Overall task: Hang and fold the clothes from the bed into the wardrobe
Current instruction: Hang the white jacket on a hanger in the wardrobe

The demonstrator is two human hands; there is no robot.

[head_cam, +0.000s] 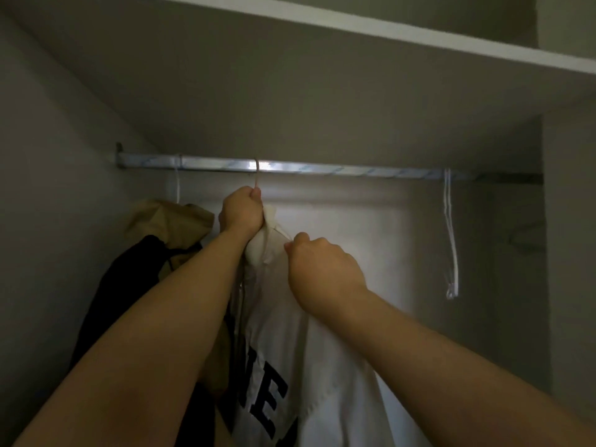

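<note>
A white shirt point(325, 375) with dark letters hangs inside the wardrobe on a hanger whose pale hook point(257, 174) sits over the metal rail point(322, 171). My left hand point(242, 211) grips the hanger's neck and the shirt's collar just under the rail. My right hand point(322, 272) pinches the shirt's fabric at the shoulder, a little lower and to the right. The body of the hanger is hidden under the cloth.
To the left, a tan garment point(167, 224) and a dark one point(129, 291) hang on the rail from a white hanger. An empty white hanger point(451, 233) hangs at the right. A shelf point(419, 37) runs overhead; side walls close in.
</note>
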